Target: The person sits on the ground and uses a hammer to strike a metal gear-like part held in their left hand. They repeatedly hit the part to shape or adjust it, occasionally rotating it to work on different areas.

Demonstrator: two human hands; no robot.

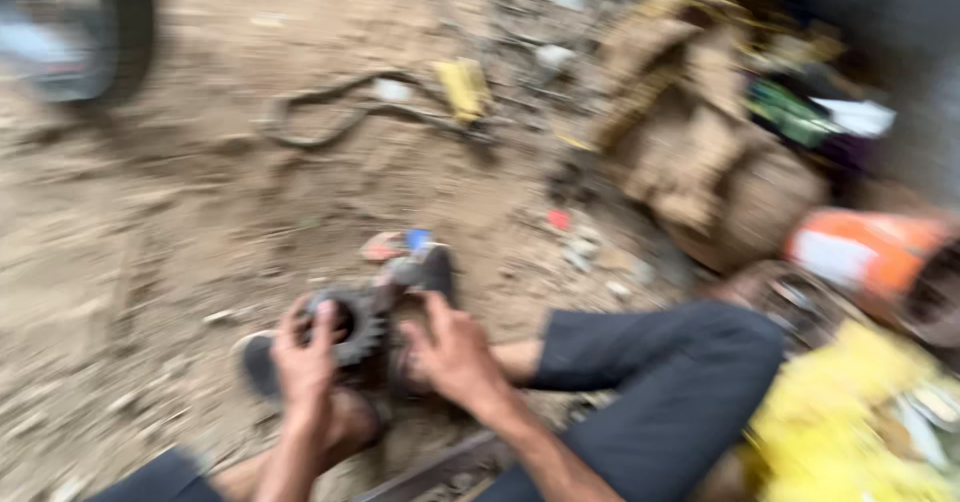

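I see my left hand (305,357) gripping the dark, round, toothed steel gear (345,327) low on the dirt ground (150,242) between my feet; my right hand (450,352) rests alongside, its grip too blurred to tell. The gear looks heavy, rigid, greasy; best held by rim and bore.

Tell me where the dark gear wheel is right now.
In the head view the gear wheel sits low and left of centre on the dirt ground, gripped by the left hand, with the right hand just beside it.
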